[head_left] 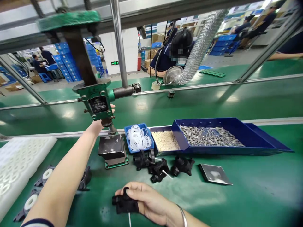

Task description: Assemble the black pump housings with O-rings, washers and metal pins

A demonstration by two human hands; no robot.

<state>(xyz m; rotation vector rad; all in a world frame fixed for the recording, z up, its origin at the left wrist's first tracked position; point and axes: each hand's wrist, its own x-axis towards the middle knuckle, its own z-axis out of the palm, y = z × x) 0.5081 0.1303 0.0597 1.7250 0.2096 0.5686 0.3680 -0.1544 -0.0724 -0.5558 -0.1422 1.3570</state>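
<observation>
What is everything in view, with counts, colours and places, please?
Press: one, green, left of centre
Rings: many, white, small blue tray
Pellets: many, cream, beside rings
Pins: many, silver, large blue bin
Fittings: four, black, centre
Sticks: two, white, at fittings
Block: one, black-silver, right
Ringed parts: at least two, grey, lower left
Slab tray: one, white, far left
Bench: one, green, beneath
Duct: one, silver, upper right
Co-workers: several, dark-clothed, background
Crates: many, blue, background
Left hand: one, bare, behind press
Right hand: one, bare, holding a fitting

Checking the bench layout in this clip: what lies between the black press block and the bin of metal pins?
In the head view, a blue tray of white rings, then a smaller bin of beige pellets.
</observation>
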